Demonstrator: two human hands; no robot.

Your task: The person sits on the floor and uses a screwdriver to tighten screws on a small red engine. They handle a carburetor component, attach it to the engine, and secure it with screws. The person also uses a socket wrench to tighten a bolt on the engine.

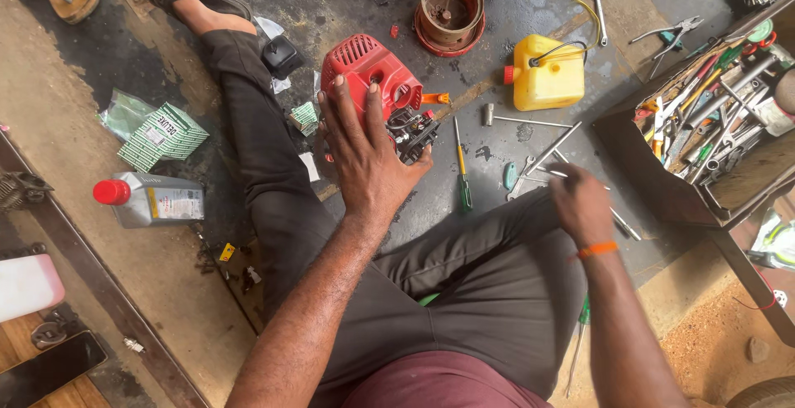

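I sit on a stained concrete floor with my legs stretched out. My left hand (364,155) lies flat, fingers spread, on a small red engine housing (364,64) with black parts at its side. My right hand (580,203) reaches down over my right thigh toward several loose metal tools (542,158) on the floor; its fingers are blurred and curled, and I cannot tell if they hold anything. An orange band circles that wrist. A green and yellow screwdriver (462,172) lies just right of the engine.
A yellow fuel can (546,77) and a rusty round part (450,10) lie beyond the engine. An open box of tools (712,118) stands at right. A grey oil bottle with a red cap (149,199) and green cartons (164,135) lie at left.
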